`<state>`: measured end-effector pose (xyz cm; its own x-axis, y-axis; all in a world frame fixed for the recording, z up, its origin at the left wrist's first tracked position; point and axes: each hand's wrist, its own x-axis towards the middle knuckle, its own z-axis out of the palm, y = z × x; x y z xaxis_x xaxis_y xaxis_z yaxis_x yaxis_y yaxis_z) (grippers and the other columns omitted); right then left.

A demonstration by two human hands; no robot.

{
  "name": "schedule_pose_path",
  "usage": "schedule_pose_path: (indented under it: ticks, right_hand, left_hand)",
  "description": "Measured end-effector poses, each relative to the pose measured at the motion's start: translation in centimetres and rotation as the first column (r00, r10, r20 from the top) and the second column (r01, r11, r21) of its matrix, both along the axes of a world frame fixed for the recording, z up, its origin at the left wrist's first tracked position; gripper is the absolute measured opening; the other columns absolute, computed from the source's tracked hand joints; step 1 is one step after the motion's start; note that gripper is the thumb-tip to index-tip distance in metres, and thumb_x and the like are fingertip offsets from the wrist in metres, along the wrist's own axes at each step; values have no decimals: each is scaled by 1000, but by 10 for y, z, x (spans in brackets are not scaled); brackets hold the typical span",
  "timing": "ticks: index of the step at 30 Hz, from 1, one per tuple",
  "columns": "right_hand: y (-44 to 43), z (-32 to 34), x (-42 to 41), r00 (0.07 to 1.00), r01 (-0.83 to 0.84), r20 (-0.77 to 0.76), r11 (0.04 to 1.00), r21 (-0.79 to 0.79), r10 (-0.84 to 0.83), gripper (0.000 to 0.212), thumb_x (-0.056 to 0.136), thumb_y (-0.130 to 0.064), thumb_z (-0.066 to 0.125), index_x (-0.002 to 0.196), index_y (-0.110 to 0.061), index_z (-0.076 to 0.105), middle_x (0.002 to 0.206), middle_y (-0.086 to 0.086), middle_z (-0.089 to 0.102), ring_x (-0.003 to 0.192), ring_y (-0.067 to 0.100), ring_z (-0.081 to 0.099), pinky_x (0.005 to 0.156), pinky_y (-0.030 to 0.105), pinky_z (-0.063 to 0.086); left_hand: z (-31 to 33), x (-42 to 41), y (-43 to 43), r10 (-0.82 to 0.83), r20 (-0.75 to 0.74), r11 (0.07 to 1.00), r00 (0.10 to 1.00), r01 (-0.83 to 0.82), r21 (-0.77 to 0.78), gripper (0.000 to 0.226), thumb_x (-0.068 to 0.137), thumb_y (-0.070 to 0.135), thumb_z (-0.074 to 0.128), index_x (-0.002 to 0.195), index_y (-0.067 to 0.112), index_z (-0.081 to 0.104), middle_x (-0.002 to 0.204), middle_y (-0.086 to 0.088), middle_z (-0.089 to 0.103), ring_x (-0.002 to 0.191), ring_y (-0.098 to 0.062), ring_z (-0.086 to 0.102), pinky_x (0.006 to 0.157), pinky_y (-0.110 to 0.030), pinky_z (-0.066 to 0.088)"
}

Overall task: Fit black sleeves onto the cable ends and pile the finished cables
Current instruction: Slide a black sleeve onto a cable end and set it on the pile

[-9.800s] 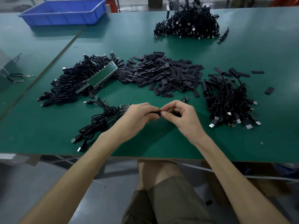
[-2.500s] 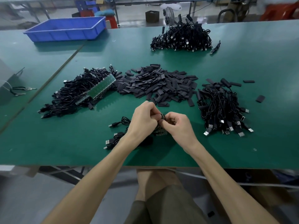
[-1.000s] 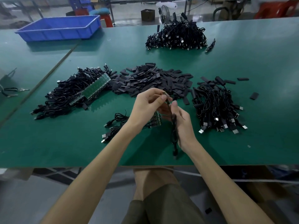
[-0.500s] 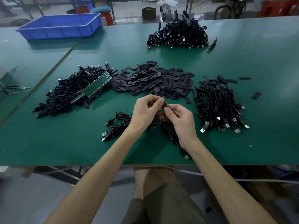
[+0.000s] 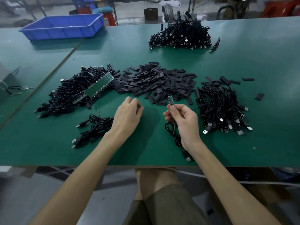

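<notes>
My right hand [image 5: 181, 118] pinches a black cable [image 5: 176, 137] just below its small circuit-board end [image 5: 170, 100], which points up and bare. The cable hangs down to a USB plug [image 5: 188, 158] near the table's front edge. My left hand [image 5: 128, 114] hovers over the green table with fingers loosely curled, holding nothing. A heap of flat black sleeves [image 5: 155, 82] lies just beyond both hands. A pile of cables with sleeved ends [image 5: 220, 104] sits right of my right hand.
A pile of cables joined to a green board strip [image 5: 76, 91] lies at the left, a small cable bundle [image 5: 94, 127] under my left wrist. Another cable pile [image 5: 180, 38] and a blue bin [image 5: 65, 27] stand at the back. Loose sleeves [image 5: 259, 96] lie far right.
My hands have come apart. The left hand let go of the board end and moved left; the right hand now holds the separated cable alone, raised upright.
</notes>
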<state>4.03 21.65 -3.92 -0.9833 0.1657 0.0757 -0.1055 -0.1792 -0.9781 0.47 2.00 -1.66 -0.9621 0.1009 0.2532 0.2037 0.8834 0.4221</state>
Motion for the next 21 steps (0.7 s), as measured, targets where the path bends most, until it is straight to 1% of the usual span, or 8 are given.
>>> schedule_pose_path:
  ticks: [2,4,7,10,13,17,19,21]
  right_hand:
    - [0,0,1,1000,1,3,1000,5,-1,10,102,-15,64,103,-7,71,84,5,78,75,14,71,74,23,57]
    - [-1,0,1,1000,0,2,1000,18,0,10,102,-15,64,103,-8,71,84,5,78,75,14,71,73,23,57]
    - [-1,0,1,1000,-7,-1,999,38,7,11,102,-16,64,105,-7,71,84,5,78,75,14,71,72,22,57]
    - [-2,1,2,1000,-11,-3,999,45,11,12,102,-16,64,105,-6,71,84,5,78,75,14,71,72,23,57]
    - [-2,1,3,1000,-14,-2,999,35,14,12,102,-15,64,106,-5,71,84,5,78,74,12,71,72,22,56]
    - [-1,1,2,1000,-24,0,999,38,24,11,101,-13,65,107,-5,70,84,5,78,74,12,70,72,22,56]
    - [-2,1,3,1000,-24,2,999,38,24,10,101,-12,65,107,-5,70,84,5,78,73,12,70,72,22,56]
    - [-2,1,3,1000,-23,2,999,39,23,10,102,-12,64,106,-5,70,84,5,78,74,12,70,72,22,56]
  left_hand:
    - [2,-7,12,-78,-30,997,997,78,-1,12,102,23,59,109,14,62,108,-2,52,94,-23,56,85,-40,50]
    - [2,-18,26,-144,-43,989,989,142,-32,22,101,22,60,121,13,64,116,-4,52,109,-25,53,94,-40,46]
    - [0,-34,44,-140,-38,987,989,137,-80,33,102,30,57,131,15,62,127,-6,51,119,-27,47,101,-40,40]
    - [-9,-46,52,-25,-41,995,999,21,-100,34,104,38,52,127,16,64,126,-6,53,118,-27,47,100,-38,34]
    - [-18,-51,56,56,-82,997,995,-61,-57,28,102,37,56,117,15,65,121,-7,56,116,-27,47,99,-39,32]
    - [-18,-56,59,85,-35,994,996,-82,70,21,100,31,61,112,15,65,117,-7,57,114,-27,48,98,-38,28]
    - [-15,-56,58,82,1,985,997,-81,154,17,97,27,66,111,17,68,114,-4,59,112,-25,50,96,-37,25]
    - [-12,-53,55,67,-10,978,998,-64,199,14,95,26,69,108,20,70,109,0,63,107,-21,53,94,-36,25]
